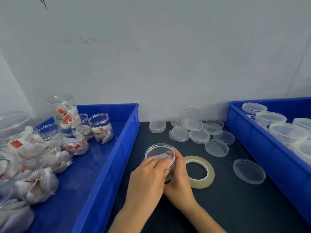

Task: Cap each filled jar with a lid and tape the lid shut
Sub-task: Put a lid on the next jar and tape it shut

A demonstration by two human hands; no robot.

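Looks down on a dark table [218, 207] between two blue bins. Seems partway through the batch. In the left bin [107, 165], a crowd of open jars [101, 126] stuffed with tea bags, not yet capped. In the right bin [252, 132], capped jars [269, 117] standing close together, any tape on them too faint to make out. Between the bins, towards the wall, a heap of loose lids [198, 132]. Nearer, a single lid [249, 171] lying apart, and a tape roll [200, 172] flat on the table, just beside the right hand [180, 175]. At centre, one jar [168, 177] held upright low over the table by both hands, with a lid [159, 148] already seated on top. Left hand [148, 175]: fingers [159, 163] bent over the near rim of the lid and pressing down, perhaps smoothing a pale strip of tape, though cannot tell for sure. Right hand: fingers [177, 154] curled round the far side of the jar, tips up by the rim, gripping. Judging by this, capping of this jar done and its taping under way or about to start. Plenty of open jars left to do.
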